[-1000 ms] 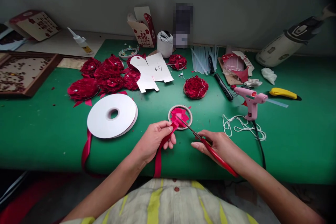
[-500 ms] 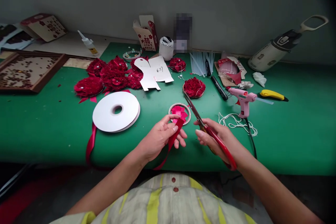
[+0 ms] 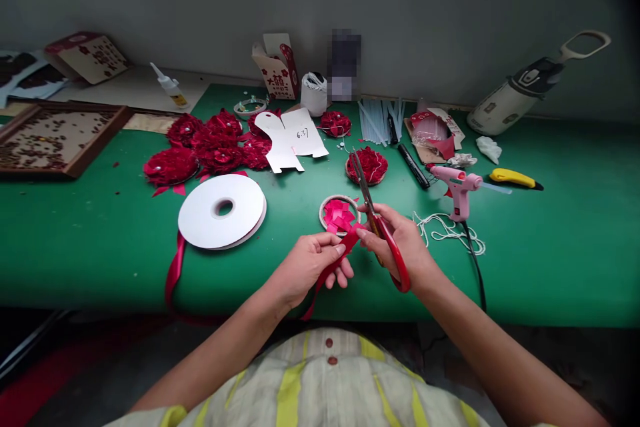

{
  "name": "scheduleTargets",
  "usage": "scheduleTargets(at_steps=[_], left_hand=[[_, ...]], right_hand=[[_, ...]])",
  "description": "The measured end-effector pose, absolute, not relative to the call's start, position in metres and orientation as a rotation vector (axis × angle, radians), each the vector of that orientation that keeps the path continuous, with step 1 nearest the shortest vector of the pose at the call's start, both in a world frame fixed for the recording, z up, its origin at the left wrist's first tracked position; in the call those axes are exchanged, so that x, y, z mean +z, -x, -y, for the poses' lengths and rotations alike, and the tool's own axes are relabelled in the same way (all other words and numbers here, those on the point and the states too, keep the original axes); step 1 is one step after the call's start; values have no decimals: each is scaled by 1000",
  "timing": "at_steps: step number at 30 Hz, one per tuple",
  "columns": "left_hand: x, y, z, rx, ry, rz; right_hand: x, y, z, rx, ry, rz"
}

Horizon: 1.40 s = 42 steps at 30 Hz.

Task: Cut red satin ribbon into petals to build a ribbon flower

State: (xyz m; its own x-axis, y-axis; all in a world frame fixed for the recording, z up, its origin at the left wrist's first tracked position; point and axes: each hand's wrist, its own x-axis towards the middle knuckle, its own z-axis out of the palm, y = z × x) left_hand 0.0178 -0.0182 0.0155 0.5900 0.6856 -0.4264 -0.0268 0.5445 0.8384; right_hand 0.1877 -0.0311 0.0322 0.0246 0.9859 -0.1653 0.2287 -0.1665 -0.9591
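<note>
Between the thumb and fingers of my left hand (image 3: 320,263) is a red ribbon (image 3: 345,247), its tail hanging to the table edge. My right hand (image 3: 397,240) grips red-handled scissors (image 3: 395,255), blades pointing up and away; its thumb and a fingertip reach the ribbon's free end. Just beyond, a round ring (image 3: 324,202) holds cut red ribbon pieces (image 3: 341,213). A red fabric flower (image 3: 367,165) lies past the scissor tips. To the left lies a white ribbon spool (image 3: 200,210) with red ribbon trailing off the table.
Several red flowers (image 3: 220,147) and a white card cutout (image 3: 295,140) lie behind the spool. On the right are a pink glue gun (image 3: 460,190), white cord (image 3: 445,232), a black marker (image 3: 414,165), a yellow cutter (image 3: 515,178) and a bottle (image 3: 510,100). A wooden frame (image 3: 95,140) sits at left.
My right hand has moved left with the scissors, which now point more steeply away. Its fingertips have come to the ribbon end held by my left hand.
</note>
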Motion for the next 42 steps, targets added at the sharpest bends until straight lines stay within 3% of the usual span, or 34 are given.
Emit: scheduleTargets(at_steps=[7,13,42], left_hand=[[12,-17,6,648,-856,-894],[9,-23,0,657,-859,-876],[1,-26,-18,524,-758,-928]], right_hand=[[51,-216,61,1223,1818,1595],[63,-222,72,1317,1830,1910],[29,-225,42,1320,1792,1998]])
